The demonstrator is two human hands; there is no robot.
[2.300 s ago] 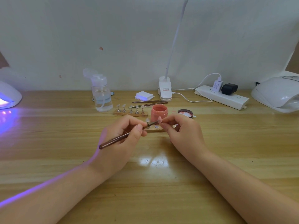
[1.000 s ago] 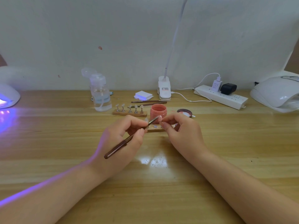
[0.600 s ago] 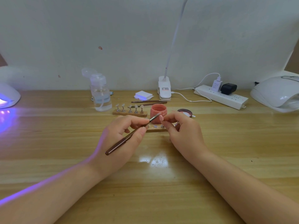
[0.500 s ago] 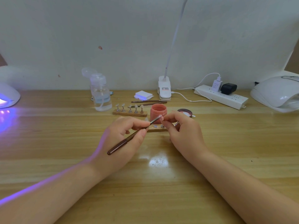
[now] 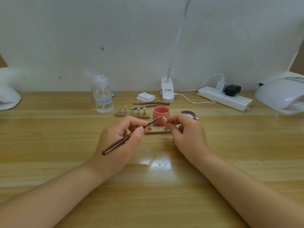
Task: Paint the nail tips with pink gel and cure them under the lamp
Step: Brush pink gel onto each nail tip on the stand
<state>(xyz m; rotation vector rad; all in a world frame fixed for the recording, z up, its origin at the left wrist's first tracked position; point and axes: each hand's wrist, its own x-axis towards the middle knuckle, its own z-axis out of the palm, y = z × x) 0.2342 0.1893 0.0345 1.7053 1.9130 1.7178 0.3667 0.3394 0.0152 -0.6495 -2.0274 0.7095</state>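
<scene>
Left hand has its grip wrapped round the brush, bristles aimed toward two o'clock at the nail tip pinched in the right hand. Pink gel jar stands open at twelve o'clock just behind the fingers; the wooden tip stand lies on the worktop between both hands.

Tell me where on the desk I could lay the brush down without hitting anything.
Bare wood lies between the bottle and the left lamp, and from the power strip toward the near edge. The desk between the forearms is bare too. It is crowded around the pink jar, its lid and both nail stands.
</scene>
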